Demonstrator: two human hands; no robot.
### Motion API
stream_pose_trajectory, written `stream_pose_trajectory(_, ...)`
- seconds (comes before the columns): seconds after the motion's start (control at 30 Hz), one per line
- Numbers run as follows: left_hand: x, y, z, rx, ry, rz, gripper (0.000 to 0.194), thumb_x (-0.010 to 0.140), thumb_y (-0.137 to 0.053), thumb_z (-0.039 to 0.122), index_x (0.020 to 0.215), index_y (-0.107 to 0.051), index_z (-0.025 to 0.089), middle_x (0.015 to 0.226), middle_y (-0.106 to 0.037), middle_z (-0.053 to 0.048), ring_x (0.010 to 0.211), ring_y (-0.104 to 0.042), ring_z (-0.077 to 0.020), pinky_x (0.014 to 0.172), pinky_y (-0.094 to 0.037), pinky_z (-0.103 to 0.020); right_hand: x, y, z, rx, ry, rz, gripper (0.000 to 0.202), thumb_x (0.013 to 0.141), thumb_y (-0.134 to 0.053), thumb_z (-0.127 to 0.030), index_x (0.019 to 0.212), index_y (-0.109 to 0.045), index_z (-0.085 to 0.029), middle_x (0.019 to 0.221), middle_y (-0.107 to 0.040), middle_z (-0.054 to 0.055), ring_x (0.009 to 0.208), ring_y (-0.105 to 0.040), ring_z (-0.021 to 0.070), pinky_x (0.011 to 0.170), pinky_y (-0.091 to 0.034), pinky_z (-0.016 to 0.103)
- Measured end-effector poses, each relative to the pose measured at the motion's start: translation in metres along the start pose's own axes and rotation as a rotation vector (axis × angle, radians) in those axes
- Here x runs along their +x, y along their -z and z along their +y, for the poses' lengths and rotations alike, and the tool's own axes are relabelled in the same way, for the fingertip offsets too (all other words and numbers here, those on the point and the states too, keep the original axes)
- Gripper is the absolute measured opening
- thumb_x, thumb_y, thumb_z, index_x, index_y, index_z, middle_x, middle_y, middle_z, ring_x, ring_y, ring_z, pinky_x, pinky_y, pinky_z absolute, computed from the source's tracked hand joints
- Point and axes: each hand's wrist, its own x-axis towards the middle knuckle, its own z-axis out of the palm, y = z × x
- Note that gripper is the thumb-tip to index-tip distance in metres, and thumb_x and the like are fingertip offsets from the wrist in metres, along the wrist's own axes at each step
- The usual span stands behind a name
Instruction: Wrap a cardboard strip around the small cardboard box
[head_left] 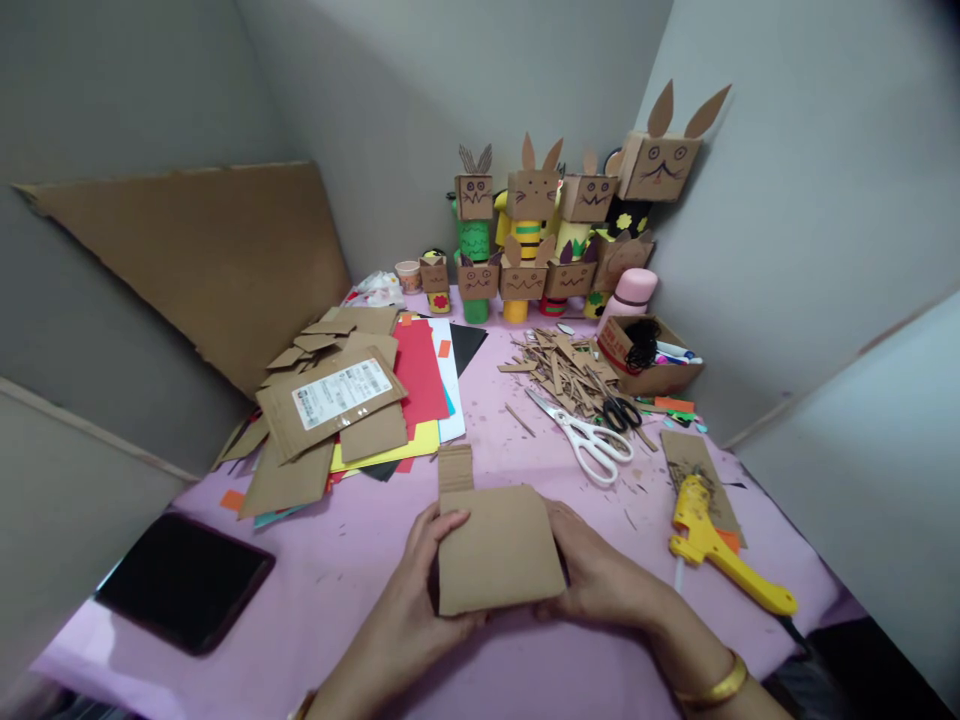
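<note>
Between my two hands is a small cardboard box (499, 550), its plain flat face turned up toward me. My left hand (427, 570) grips its left side, thumb on the top edge and the other fingers underneath. On the opposite side my right hand (589, 565) is wrapped round the right edge, its fingers partly hidden behind the cardboard. Just beyond the box a small strip of corrugated cardboard (455, 468) lies on the purple tabletop; whether it touches the box I cannot tell.
White-handled scissors (592, 445) and black-handled scissors (621, 410) lie by a heap of cardboard scraps (559, 365). At right rests a yellow glue gun (720, 550). A dark tablet (187, 580), stacked cardboard (330, 400) and coloured paper (420, 370) are left. Cardboard animal figures (531, 195) stand behind.
</note>
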Motion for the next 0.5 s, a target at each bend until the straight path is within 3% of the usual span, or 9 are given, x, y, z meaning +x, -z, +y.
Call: stream_pose_trajectory(0.5,0.0007,0.0032,0.0003,-0.017,-0.012,0.002,0.08,0.067,-0.067,0.006,0.127,-0.028,0.042,0.138,-0.028,-0.004,0.134,-0.031,-0.0277,0.109,-0.03,-0.05,-0.0014,-0.0093,-0.0058,-0.052,0.018,0.048,0.102,0.055,-0.081,-0.023,0.142,-0.028,-0.023,0.144,-0.041,0.012,0.13,-0.037,0.0321,0.108,-0.028,0.047)
